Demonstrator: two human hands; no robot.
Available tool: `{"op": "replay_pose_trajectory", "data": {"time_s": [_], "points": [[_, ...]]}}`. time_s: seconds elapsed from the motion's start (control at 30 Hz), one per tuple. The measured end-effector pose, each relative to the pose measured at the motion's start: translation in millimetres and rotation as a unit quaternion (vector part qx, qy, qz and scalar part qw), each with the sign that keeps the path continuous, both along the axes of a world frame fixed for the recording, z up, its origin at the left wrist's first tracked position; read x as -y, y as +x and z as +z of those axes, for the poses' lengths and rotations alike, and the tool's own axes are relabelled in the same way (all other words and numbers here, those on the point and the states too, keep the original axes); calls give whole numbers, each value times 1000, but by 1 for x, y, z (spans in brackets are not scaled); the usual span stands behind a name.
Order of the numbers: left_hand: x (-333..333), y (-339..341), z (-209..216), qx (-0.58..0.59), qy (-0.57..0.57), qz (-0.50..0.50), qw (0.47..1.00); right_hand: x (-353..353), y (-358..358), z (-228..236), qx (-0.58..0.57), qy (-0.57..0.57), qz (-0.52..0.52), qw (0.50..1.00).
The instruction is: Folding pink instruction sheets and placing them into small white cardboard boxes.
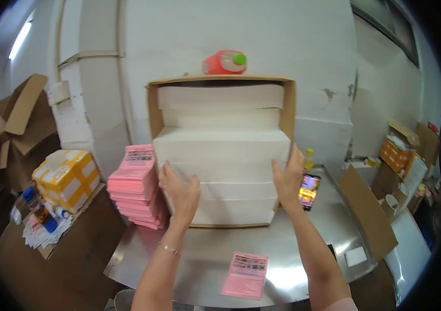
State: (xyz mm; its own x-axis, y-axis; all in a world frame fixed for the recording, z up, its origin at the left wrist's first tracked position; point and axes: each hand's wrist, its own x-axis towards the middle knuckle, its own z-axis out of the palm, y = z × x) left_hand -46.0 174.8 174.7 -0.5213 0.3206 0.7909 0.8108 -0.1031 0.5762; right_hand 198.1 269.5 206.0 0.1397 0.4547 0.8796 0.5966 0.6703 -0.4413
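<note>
A cardboard box (288,111) stands with its open side facing me, filled with white paper-like stacks (220,155) in layers. The lower layers jut out further than the upper one. My left hand (180,193) grips the left edge of the white stack, thumb on its front face and some fingertips hidden at the side. At the opposite edge, my right hand (289,179) holds the stack, its fingers along the side and its thumb in front. Close to my forearms, a single pink printed leaflet (246,276) lies on the metal table (205,254).
A tall pile of pink leaflets (136,189) stands left of the box. A lit phone (309,192) lies at the right, near a yellow-capped bottle (309,159). On top sits a pink bottle (224,62) with a green cap. A cardboard flap (368,212) borders the table's right edge.
</note>
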Motion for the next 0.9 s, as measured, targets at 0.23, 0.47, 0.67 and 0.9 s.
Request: {"op": "replay_pose_trajectory", "data": {"time_s": [0.23,0.47,0.67,0.9], "points": [[-20,-39,20,-21,78,29,996,-6,-8,4,-41,-17,15,999],[-38,-45,26,7,111,52,992,-14,-7,6,-80,-41,17,996],[-28,-38,45,-1,-11,152,988,-12,-12,9,-116,-63,17,991],[-35,-58,39,-110,63,10,992,-11,-17,7,-93,8,-38,995]]}}
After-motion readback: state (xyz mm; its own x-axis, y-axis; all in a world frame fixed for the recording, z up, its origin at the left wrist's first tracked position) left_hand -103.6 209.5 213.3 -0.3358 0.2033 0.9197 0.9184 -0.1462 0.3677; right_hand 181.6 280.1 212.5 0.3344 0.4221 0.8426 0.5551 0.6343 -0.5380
